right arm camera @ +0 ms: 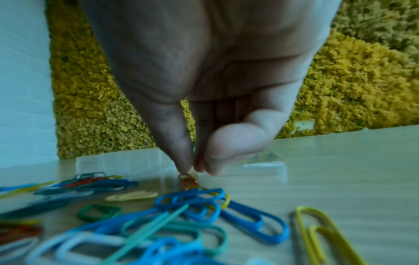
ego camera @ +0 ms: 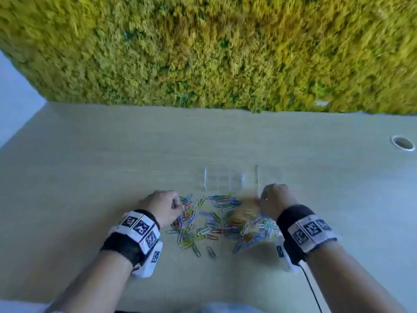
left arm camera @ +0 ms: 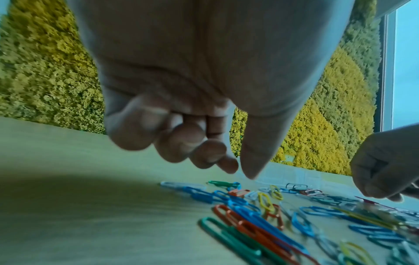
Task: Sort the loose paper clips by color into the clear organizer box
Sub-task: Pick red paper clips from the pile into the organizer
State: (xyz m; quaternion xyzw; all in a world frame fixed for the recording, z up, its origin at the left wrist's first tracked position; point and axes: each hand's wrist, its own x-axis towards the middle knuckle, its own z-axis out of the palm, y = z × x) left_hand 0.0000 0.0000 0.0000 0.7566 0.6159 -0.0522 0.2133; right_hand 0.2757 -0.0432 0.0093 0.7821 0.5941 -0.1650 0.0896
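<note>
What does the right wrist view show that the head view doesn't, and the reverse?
Right wrist only: the right hand pinching an orange clip off the pile, thumb against fingertip. Head only: the left hand, both wristbands, the table's grommet hole and the whole spread of clips. Both: the clear organizer box, table and moss wall.

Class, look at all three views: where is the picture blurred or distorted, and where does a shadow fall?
Head view: the moss wall is smeared and the desk edge bows. Left wrist view: the nearest paper clips blur, and a dark shadow lies on the table under the left hand. Right wrist view: the near clips and the right hand fingertips are soft.
</note>
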